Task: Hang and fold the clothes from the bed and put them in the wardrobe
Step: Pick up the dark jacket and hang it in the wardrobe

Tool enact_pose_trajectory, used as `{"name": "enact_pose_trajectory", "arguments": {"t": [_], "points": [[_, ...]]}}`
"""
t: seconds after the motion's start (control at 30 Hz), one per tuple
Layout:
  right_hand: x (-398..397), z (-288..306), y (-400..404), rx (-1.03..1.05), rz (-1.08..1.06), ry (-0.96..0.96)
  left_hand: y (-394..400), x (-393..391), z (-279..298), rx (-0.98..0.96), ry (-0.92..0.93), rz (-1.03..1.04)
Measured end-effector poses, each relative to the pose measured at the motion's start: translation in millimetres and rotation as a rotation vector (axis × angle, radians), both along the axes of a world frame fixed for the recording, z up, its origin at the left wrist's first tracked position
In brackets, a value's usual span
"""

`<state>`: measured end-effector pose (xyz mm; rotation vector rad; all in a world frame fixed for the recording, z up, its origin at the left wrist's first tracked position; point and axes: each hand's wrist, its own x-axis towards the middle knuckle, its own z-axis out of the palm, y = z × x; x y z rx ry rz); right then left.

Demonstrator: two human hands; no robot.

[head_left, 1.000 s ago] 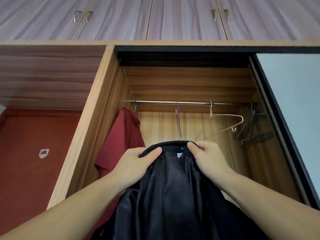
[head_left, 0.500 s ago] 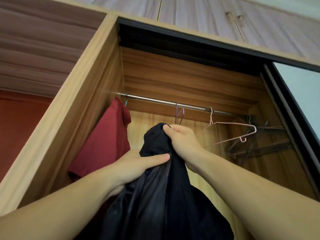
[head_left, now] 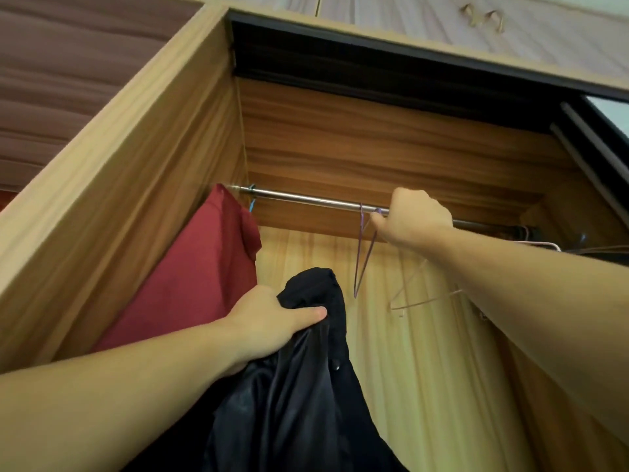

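Note:
My left hand grips a black satin garment near its top, inside the open wardrobe. The cloth hangs down from that hand to the bottom of the view. My right hand is up at the metal rail and pinches the hook of a purple wire hanger that hangs on the rail. A red shirt hangs on a blue hanger at the rail's left end.
A pink wire hanger hangs behind my right forearm, and dark hangers crowd the rail's right end. The wardrobe's left side panel and its top frame bound the opening. A sliding door edge stands at the right.
My right hand let go of the black garment and rose to the rail, taking the purple hanger's hook. My left hand alone now holds the garment. The view tilted upward.

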<state>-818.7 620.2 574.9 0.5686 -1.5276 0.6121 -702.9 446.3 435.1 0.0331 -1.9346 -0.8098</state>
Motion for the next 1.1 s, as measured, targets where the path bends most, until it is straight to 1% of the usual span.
{"name": "enact_pose_trajectory", "arguments": {"t": [0.07,0.1,0.23,0.37,0.5,0.6,0.67,0.77,0.87,0.9,0.93,1.03,1.07,1.1], "points": [[-2,13,-5,-0.011,0.067,-0.125,0,-5,7,-0.068,-0.036,0.030],[-4,18,-10,-0.019,0.084,-0.155,-2,-7,10,-0.092,-0.048,0.047],[-14,32,-30,-0.023,-0.067,-0.156,-11,-12,24,-0.142,-0.050,0.151],[-22,42,-45,0.028,-0.114,-0.200,-13,-14,34,-0.236,-0.044,0.274],[-23,56,-52,0.075,-0.175,-0.219,-12,-17,38,-0.279,-0.046,0.330],[-29,64,-52,0.101,-0.075,-0.253,-11,-19,39,-0.300,-0.038,0.352],[-37,63,-49,0.065,-0.021,-0.249,-10,-20,38,-0.321,-0.044,0.366],[-56,49,-42,-0.093,0.116,-0.204,-11,-23,36,-0.342,-0.060,0.377],[-80,9,-45,-0.242,0.227,-0.110,-8,-25,33,-0.334,-0.059,0.369],[-88,-7,-46,-0.254,0.260,-0.142,-6,-25,31,-0.334,-0.063,0.365],[-94,-21,-48,-0.237,0.317,-0.230,-5,-26,30,-0.335,-0.071,0.364],[-109,-46,-59,-0.168,0.629,-0.675,-2,-28,27,-0.355,-0.094,0.369],[-110,-51,-65,-0.156,0.675,-0.778,-1,-28,27,-0.362,-0.093,0.371],[-112,-57,-71,-0.152,0.687,-0.831,0,-28,27,-0.367,-0.090,0.371]]}}
